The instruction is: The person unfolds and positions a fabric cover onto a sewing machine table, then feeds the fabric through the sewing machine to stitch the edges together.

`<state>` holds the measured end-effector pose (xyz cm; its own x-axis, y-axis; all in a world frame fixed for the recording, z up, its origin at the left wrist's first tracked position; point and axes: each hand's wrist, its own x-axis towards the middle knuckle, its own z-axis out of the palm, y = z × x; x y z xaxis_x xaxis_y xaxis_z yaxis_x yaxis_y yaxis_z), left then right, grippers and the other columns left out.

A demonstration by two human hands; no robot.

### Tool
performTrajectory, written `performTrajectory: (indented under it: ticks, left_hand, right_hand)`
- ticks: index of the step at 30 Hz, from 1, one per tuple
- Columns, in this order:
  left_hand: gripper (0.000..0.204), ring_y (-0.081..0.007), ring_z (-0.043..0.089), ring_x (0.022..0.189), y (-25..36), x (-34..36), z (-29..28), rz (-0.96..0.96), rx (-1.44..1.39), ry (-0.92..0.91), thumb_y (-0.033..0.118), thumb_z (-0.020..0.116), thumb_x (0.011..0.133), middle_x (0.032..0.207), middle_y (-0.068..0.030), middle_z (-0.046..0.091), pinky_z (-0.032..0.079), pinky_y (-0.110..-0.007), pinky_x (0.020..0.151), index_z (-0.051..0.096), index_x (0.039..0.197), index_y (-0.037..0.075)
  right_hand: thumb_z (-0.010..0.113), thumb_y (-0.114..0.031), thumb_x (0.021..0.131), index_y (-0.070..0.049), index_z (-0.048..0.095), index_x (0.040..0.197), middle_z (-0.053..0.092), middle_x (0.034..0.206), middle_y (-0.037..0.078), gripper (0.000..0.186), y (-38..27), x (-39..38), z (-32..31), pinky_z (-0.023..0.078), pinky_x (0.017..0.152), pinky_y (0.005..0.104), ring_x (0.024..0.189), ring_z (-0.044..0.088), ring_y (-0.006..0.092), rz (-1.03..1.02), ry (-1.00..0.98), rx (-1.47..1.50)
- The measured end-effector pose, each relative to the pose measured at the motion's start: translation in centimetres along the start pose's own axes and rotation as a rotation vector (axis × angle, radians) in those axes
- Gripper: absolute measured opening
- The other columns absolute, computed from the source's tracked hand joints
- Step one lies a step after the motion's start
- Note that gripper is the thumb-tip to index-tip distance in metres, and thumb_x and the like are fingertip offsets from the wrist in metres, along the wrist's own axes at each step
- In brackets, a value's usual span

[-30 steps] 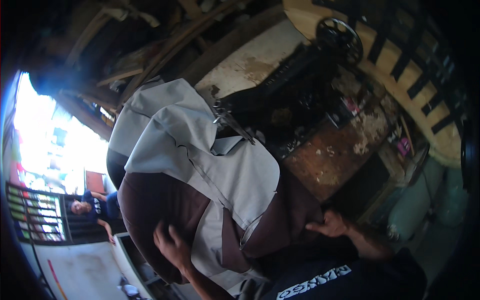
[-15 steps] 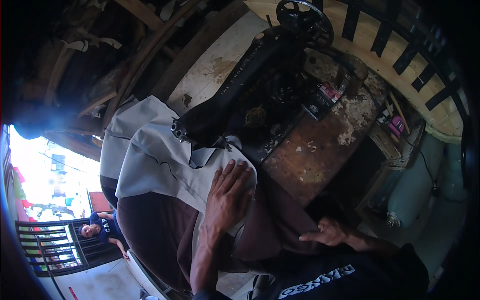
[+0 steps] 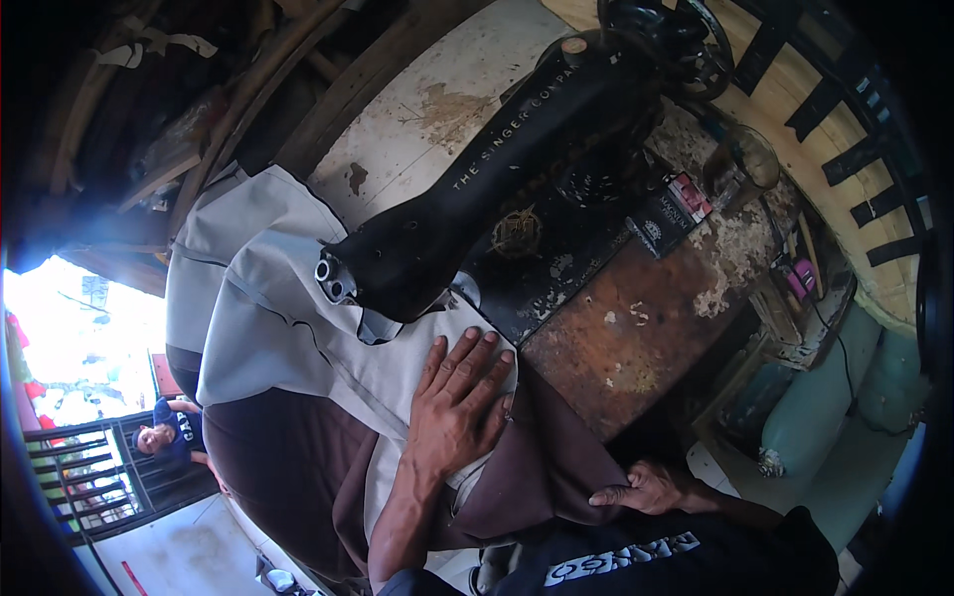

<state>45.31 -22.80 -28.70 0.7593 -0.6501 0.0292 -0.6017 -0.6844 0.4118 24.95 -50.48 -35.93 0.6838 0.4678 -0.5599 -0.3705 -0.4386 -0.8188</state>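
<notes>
A black sewing machine has its needle end over a large sewn piece of material, pale grey on one part and dark brown on another. My left hand lies flat on the pale grey part just in front of the machine head, fingers stretched out. The presser foot and needle are mostly hidden behind the machine head. Further right, my right hand pinches the edge of the brown material between thumb and fingers. Brown folds hang between my two hands.
On the worn machine table lie a dark cigarette pack and a glass mug. An open drawer holds a purple item. Green cylinders stand at the right. Another person is at the far left.
The view has shifted, so the machine looks larger. My left hand stays flat on the pale grey material and my right keeps its pinch on the brown edge.
</notes>
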Motion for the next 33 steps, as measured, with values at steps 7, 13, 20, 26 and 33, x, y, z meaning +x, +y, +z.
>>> performTrajectory:
  ticks: [7,13,20,26,33]
  left_hand:
    - [0.053,-0.0302,0.048,0.146,-1.2,-0.1,0.5,0.07,0.073,-0.015,0.024,0.074,0.086,0.148,-0.0099,0.059,0.028,-0.059,0.124,0.067,0.138,0.014]
    - [0.055,-0.0328,0.052,0.142,-1.9,-0.4,0.2,0.072,0.041,0.015,0.016,0.079,0.08,0.145,-0.0115,0.061,0.032,-0.061,0.122,0.069,0.134,0.014]
    - [0.061,-0.0322,0.058,0.137,-3.6,0.5,-0.3,0.119,0.005,-0.029,0.017,0.078,0.077,0.148,-0.0103,0.06,0.053,-0.054,0.101,0.067,0.137,0.016]
    - [0.065,-0.0334,0.065,0.127,-5.0,0.3,-1.3,0.12,0.002,-0.106,0.008,0.073,0.079,0.148,-0.0117,0.058,0.056,-0.05,0.092,0.063,0.142,0.02]
    - [0.064,-0.0355,0.065,0.115,-6.4,1.3,-0.9,0.172,-0.008,-0.024,0.005,0.066,0.084,0.136,-0.0151,0.063,0.053,-0.051,0.092,0.062,0.144,0.027]
  right_hand:
    - [0.078,-0.065,0.087,-0.006,0.052,0.05,0.038,0.044,0.004,0.074,-2.2,-0.6,-0.8,0.035,0.043,0.0354,0.042,0.039,0.0151,0.018,0.064,-0.03]
    - [0.077,-0.068,0.086,-0.006,0.046,0.045,0.042,0.044,0.002,0.081,-5.9,1.1,-3.7,0.037,0.046,0.0336,0.044,0.041,0.0099,0.442,-0.3,0.098]
    - [0.079,-0.047,0.095,-0.008,0.074,0.077,0.068,0.067,0.0,0.043,-4.4,1.8,-3.6,0.049,0.064,0.0292,0.065,0.065,0.0089,0.458,-0.447,0.156]
    - [0.076,-0.032,0.099,-0.01,0.081,0.097,0.078,0.084,0.002,0.023,0.8,1.2,-0.6,0.051,0.067,0.0293,0.073,0.07,0.012,0.192,-0.369,0.157]
    - [0.08,-0.029,0.094,-0.007,0.074,0.086,0.07,0.074,0.002,0.024,-1.5,2.8,-2.9,0.046,0.062,0.0305,0.067,0.064,0.0117,0.342,-0.434,0.049]
